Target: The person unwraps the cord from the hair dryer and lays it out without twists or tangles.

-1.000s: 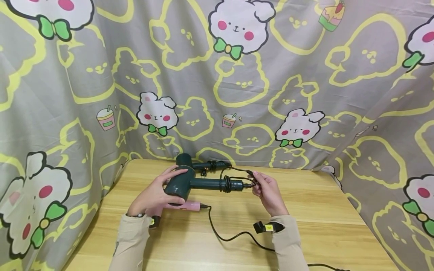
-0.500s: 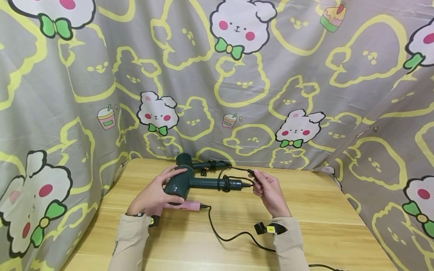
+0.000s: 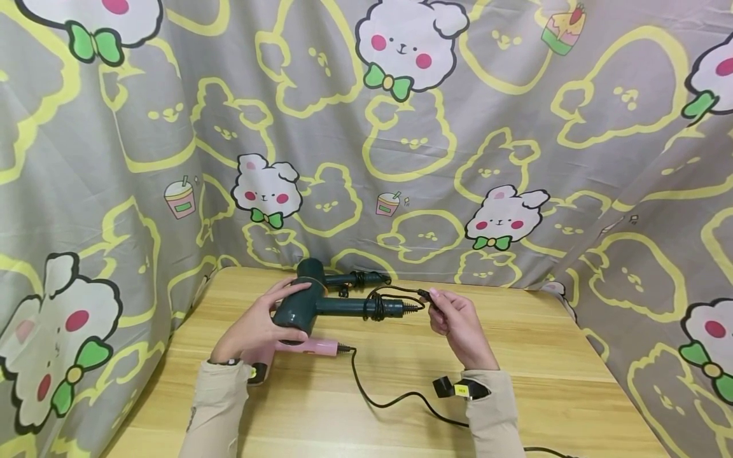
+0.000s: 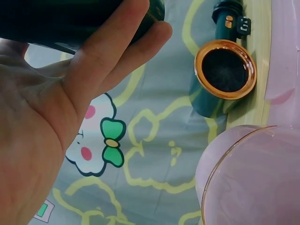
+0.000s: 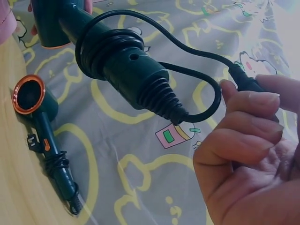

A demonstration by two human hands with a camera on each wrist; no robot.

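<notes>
My left hand grips the barrel of a dark green hair dryer, fingers over the far side and thumb on the near side. Its handle points right, with black cord coiled around it. My right hand pinches the plug end of that cord between thumb and index finger, the other fingers curled. A loose loop of cord runs between the plug end and the coils. In the left wrist view the held dryer shows only partly, above the fingers.
A second dark green hair dryer with a copper rim and wrapped cord lies at the table's back. Nearer lies a pink hair dryer, its black cord trailing right under the right forearm. Patterned curtains surround the wooden table.
The held dryer and my left hand have shifted slightly left. My right hand has drifted a little right, and the cord loop near the handle has moved left and changed shape.
</notes>
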